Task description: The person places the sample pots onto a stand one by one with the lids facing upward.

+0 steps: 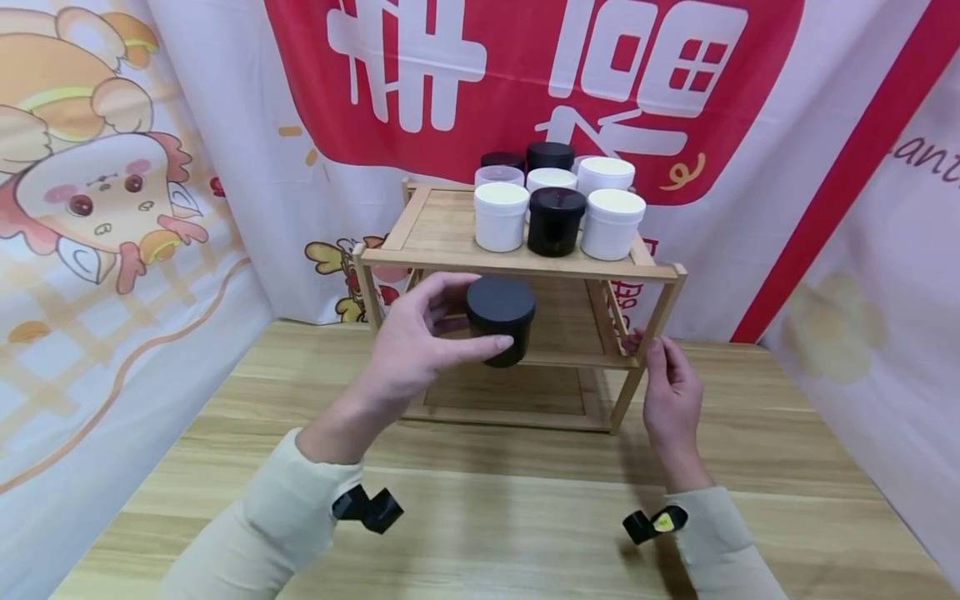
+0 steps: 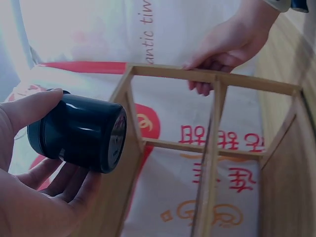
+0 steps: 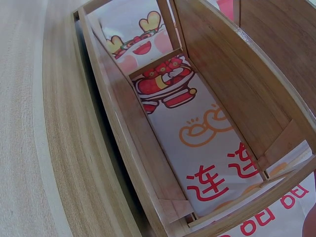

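Observation:
My left hand (image 1: 405,333) grips a black lidded jar (image 1: 501,315), thumb across its near side and fingers round the far side. The jar is upright in front of the wooden shelf rack (image 1: 442,218), just below the top board's front edge. In the left wrist view the black jar (image 2: 84,131) shows its glossy side and its base. My right hand (image 1: 675,404) pinches the rack's right side frame at middle-board height; its fingers (image 2: 205,88) curl over the side rail in the left wrist view. Only a sliver of that hand enters the right wrist view.
On the top board stand several lidded jars, among them a front white jar (image 1: 500,221), a black jar (image 1: 557,221) and another white jar (image 1: 613,225). Below are the middle board (image 1: 573,325) and bottom board (image 1: 502,392). The rack stands on a wooden table (image 1: 480,517), printed cloth behind it.

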Available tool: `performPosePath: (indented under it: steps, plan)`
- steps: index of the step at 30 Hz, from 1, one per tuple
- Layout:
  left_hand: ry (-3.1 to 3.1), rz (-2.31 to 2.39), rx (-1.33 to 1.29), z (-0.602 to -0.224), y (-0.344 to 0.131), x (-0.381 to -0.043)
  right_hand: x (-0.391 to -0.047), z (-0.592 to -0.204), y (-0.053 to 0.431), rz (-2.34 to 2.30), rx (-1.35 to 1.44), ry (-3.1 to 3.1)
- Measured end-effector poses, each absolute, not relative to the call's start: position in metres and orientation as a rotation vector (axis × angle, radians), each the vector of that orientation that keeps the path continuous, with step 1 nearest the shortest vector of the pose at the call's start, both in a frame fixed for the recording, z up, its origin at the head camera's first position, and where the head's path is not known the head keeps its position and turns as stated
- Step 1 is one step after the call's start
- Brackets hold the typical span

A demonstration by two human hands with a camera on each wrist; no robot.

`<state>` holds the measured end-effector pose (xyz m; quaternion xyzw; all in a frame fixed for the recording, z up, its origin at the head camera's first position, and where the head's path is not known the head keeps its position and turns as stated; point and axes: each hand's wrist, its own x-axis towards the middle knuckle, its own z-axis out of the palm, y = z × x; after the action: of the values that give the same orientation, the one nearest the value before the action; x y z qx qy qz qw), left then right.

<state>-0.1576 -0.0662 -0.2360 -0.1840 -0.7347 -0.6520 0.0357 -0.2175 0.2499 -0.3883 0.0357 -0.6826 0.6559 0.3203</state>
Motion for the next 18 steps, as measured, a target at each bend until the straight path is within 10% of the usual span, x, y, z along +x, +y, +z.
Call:
performPosePath:
  steps: [18]
  plan:
    - [-2.206,-2.061,-0.462,-0.178,-0.103,-0.173,-0.218,-0.389,0.249,1.730,0.101,-1.768]
